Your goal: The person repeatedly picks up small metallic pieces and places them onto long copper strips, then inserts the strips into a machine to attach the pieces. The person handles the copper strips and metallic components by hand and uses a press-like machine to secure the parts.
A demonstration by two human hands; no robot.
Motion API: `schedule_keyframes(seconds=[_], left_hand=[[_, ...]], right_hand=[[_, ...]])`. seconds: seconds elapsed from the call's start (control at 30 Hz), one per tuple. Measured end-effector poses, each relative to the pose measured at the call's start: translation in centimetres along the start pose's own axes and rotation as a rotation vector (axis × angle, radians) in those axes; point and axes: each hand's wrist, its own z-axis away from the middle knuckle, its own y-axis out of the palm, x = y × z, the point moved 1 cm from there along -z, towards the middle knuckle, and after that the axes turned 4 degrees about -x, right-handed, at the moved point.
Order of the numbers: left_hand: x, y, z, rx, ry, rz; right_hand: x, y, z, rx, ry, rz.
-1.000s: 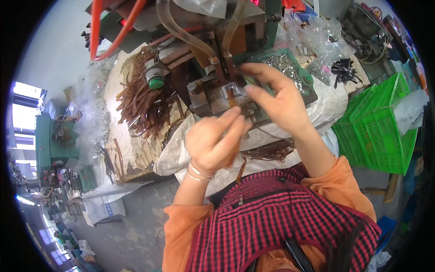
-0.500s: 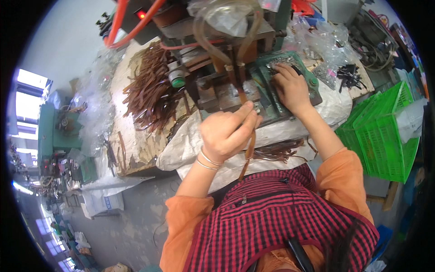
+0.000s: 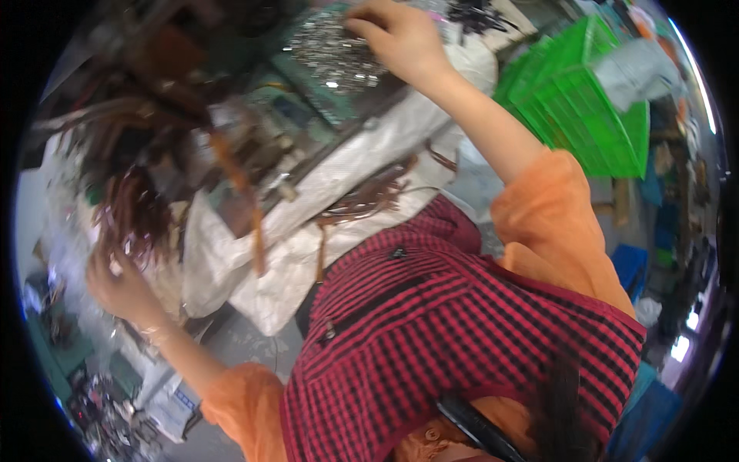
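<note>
My left hand [image 3: 123, 289] is at the near side of a heap of brown strips [image 3: 135, 219]; its fingers are somewhat blurred but look spread, and no strip shows in them. My right hand [image 3: 404, 42] is over a pile of small shiny metal pieces [image 3: 335, 54] on a green tray. Its thumb and fingers are bent together, and whatever lies between the tips is too small to make out. Between the hands, a single lighter brown strip [image 3: 242, 196] hangs out of the machine [image 3: 254, 146] toward me.
White woven sheeting [image 3: 269, 296] covers the front edge, with more brown strips [image 3: 369, 199] lying on it. A green plastic crate [image 3: 573, 100] stands to the right. Black pieces [image 3: 481, 15] lie at the far right of the bench. Clear plastic bags are at the left.
My left hand has let go of the strip at the machine and moved left to the heap. My right hand stays at the metal pieces. The whole view has swung left.
</note>
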Motion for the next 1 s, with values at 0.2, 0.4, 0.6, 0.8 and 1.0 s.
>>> schedule_keyframes(seconds=[0.2,0.4,0.6,0.8,1.0], left_hand=[[2.7,11.5,0.4,0.334,-0.110,-0.199],[-2.0,7.5,2.4,0.506,-0.242,0.035],[-1.5,5.6,3.1,0.102,-0.355,0.347],[-10.5,2.5,0.8,0.034,-0.853,0.831],[-13.0,-0.9,-0.7,-0.372,-0.899,1.251]], right_hand=[[2.3,-2.6,0.0,0.029,0.259,-0.212],[-3.2,-3.7,5.8,-0.042,0.346,-0.201],[5.9,-0.3,2.5,-0.002,0.333,-0.654],[13.4,4.7,0.5,0.007,0.111,-0.597],[15.4,6.5,2.3,0.045,0.213,-0.918]])
